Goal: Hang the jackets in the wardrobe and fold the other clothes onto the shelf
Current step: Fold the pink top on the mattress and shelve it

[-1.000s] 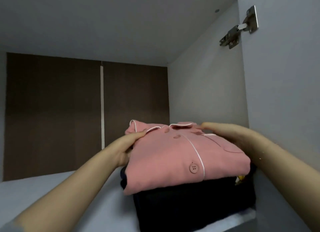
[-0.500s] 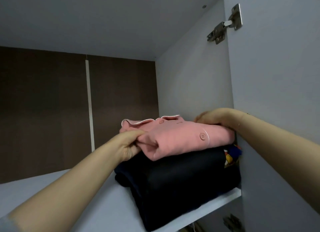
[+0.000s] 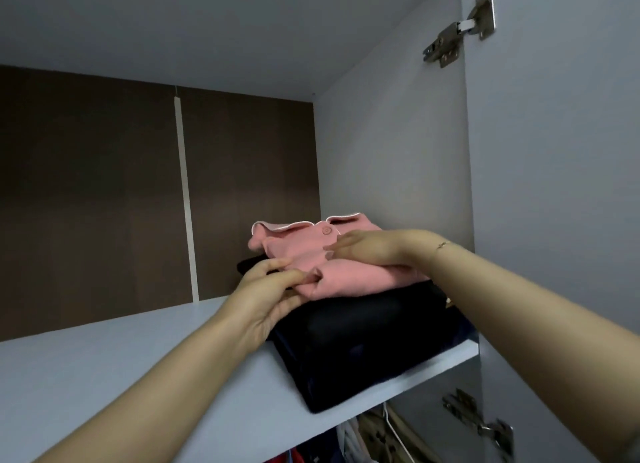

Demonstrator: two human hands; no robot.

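Shelf (image 3: pixel 145 369) of pale grey board runs across the wardrobe, bare on its left half, with a stack of folded clothes at its right end just beside the grey side wall (image 3: pixel 391 158). The stack is a folded pink shirt (image 3: pixel 349 279) with white piping and pink buttons, lying on top of a thicker folded dark garment (image 3: pixel 363 345) whose near corner juts slightly past the shelf's front edge. The left hand (image 3: pixel 266 296) pinches the near left corner of the pink shirt between thumb and curled fingers, its palm lying against the dark garment's left side. The right hand (image 3: pixel 367 249) lies flat on top of the pink shirt, fingers straight and pointing left, pressing down; a thin bracelet (image 3: pixel 441 245) circles that wrist. Behind the stack stands a dark brown back panel (image 3: pixel 86 199) split by a pale vertical strip (image 3: pixel 185 203). The open door (image 3: pixel 554 185) fills the right side, close against the right forearm, with a metal hinge (image 3: pixel 457 30) up high and another hinge (image 3: pixel 481 424) down low. The grey ceiling board (image 3: pixel 207 30) leaves clear height above the stack. Below the shelf's front edge, tops of hanging clothes (image 3: pixel 374 438) show, among them beige and red cloth.
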